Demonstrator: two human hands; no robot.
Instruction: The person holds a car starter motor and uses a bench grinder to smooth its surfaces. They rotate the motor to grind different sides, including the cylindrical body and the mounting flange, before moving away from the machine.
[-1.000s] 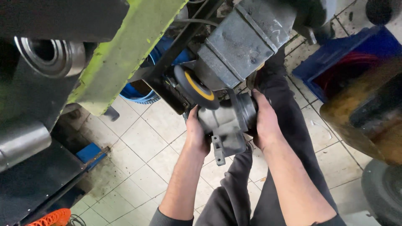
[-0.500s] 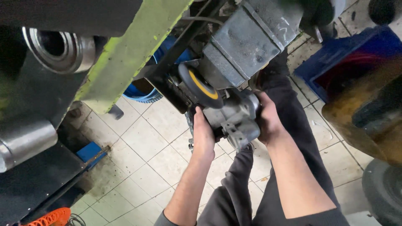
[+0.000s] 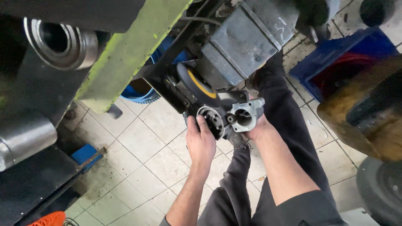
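Note:
A grey cast-metal housing (image 3: 245, 115) with a round bore is held up under a large grey machine block (image 3: 247, 39). My right hand (image 3: 255, 129) grips the housing from below. My left hand (image 3: 201, 140) holds a dark toothed ring gear (image 3: 211, 119) at the housing's left side, fingertips on its rim. Just above sits a black wheel with a yellow centre (image 3: 199, 86). My dark-trousered legs (image 3: 268, 180) are below the hands.
A lime-green beam (image 3: 130, 50) slants across the upper left beside a shiny steel bearing ring (image 3: 60, 42). A blue crate with red hose (image 3: 339, 62) stands at right, a tyre (image 3: 383, 188) at lower right. Pale floor tiles (image 3: 142, 150) lie beneath.
The housing has turned so its open bore and the toothed ring now face the camera. My left hand moved from the housing's side onto the ring gear.

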